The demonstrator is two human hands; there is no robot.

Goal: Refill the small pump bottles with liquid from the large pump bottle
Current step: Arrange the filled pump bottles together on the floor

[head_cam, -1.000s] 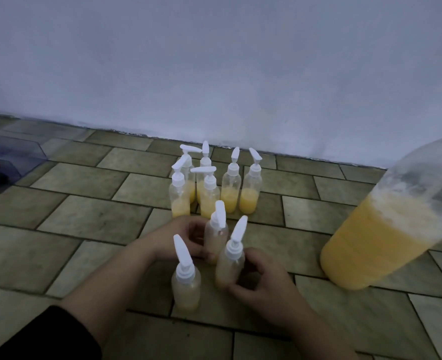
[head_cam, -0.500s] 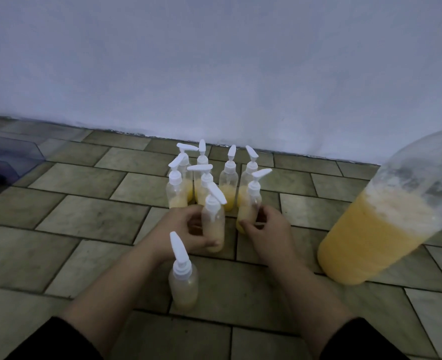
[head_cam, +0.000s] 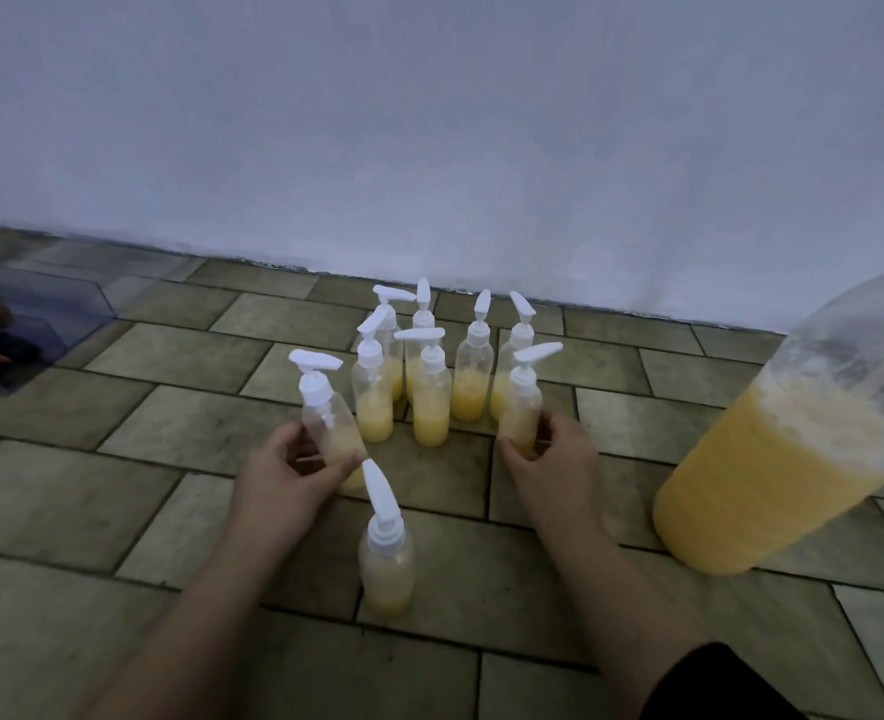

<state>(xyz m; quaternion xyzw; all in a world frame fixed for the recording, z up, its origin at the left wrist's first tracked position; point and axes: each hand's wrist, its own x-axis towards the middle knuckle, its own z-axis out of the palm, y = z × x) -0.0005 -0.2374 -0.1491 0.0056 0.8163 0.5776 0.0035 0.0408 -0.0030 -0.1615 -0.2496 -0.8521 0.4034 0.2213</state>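
Small clear plastic pump bottles (head_cam: 432, 392), part-filled with yellow liquid, stood clustered on the tiled floor (head_cam: 170, 449), looking light and tippy, best held round the body, as the left hand (head_cam: 294, 472) and right hand (head_cam: 546, 462) each gripped one

We count eight small pump bottles (head_cam: 431, 394) on the tiled floor (head_cam: 118, 485). We count one large bottle (head_cam: 788, 439) and two hands (head_cam: 294, 475).

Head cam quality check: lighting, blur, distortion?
Head view: dim, bluish, flat light with faint shadows; the large pump bottle leans from wide-angle distortion at the right edge; the small bottle in the left hand is slightly soft; no glare.
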